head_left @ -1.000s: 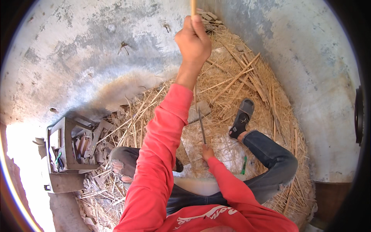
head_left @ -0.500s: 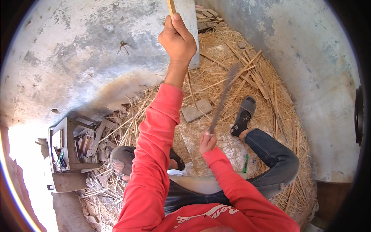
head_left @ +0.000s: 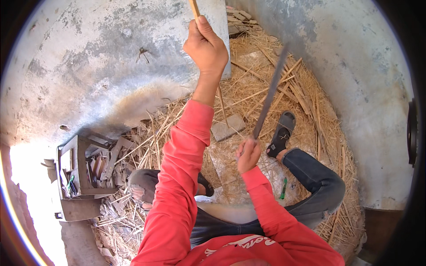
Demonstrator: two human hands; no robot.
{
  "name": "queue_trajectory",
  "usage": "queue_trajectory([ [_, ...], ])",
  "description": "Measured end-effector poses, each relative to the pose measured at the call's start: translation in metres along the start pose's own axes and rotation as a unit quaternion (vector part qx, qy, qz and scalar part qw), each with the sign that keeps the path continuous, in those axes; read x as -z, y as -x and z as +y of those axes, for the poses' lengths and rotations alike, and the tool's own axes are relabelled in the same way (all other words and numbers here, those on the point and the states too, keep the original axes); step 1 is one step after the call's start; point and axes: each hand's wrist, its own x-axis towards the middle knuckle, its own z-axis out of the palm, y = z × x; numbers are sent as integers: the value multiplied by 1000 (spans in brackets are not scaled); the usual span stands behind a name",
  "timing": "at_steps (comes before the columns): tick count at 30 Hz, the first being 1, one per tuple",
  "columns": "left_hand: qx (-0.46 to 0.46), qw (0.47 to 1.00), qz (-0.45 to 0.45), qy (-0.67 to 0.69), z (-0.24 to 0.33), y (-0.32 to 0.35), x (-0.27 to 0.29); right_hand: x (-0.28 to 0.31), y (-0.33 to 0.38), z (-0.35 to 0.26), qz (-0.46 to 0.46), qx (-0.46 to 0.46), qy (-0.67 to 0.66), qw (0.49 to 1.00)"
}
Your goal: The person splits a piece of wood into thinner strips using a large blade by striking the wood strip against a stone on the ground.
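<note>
Raised at the top of the head view, my left hand [head_left: 207, 46] is closed around a pale bamboo strip [head_left: 194, 7]. The strip's upper end runs out of the picture, and a thin length below the wrist looks like its lower part. My right hand [head_left: 248, 154] grips a long, dark knife [head_left: 269, 98] by its lower end, in front of my body. Its blade slants up and to the right, blurred toward the tip and apart from the strip. The handle is mostly hidden in my fist.
Bamboo strips and shavings [head_left: 306, 95] litter the floor around my feet. A flat block [head_left: 227, 127] lies beyond my right hand, and a green object [head_left: 283, 188] by my right thigh. An overturned-looking wooden frame [head_left: 80, 168] stands at left. Grey walls [head_left: 364, 80] curve around.
My right hand has risen slightly, and the knife has swung up and to the right. My left hand has shifted a little to the right, still holding the bamboo strip.
</note>
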Motion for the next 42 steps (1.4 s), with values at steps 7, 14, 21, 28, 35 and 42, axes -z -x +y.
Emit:
queue_trajectory([
  [7, -30, 998, 25, 53, 11, 10, -25, 112, 57, 175, -52, -261, 422, 866],
  [14, -15, 998, 27, 61, -3, 4, -8, 38, -7, 57, -17, -143, 200, 969],
  [21, -7, 997, 38, 60, 8, 11, -25, 35, 34, 79, 39, 19, 125, 991],
  [28, -55, 995, 73, 50, -6, 4, 4, 71, 48, 96, 40, -329, 233, 914],
  [35, 29, 997, 50, 57, -28, -12, 41, 31, -9, 13, 11, -7, 80, 997],
  [42, 5, 997, -22, 68, -9, 2, 17, 129, 30, 172, -26, -113, 508, 854],
])
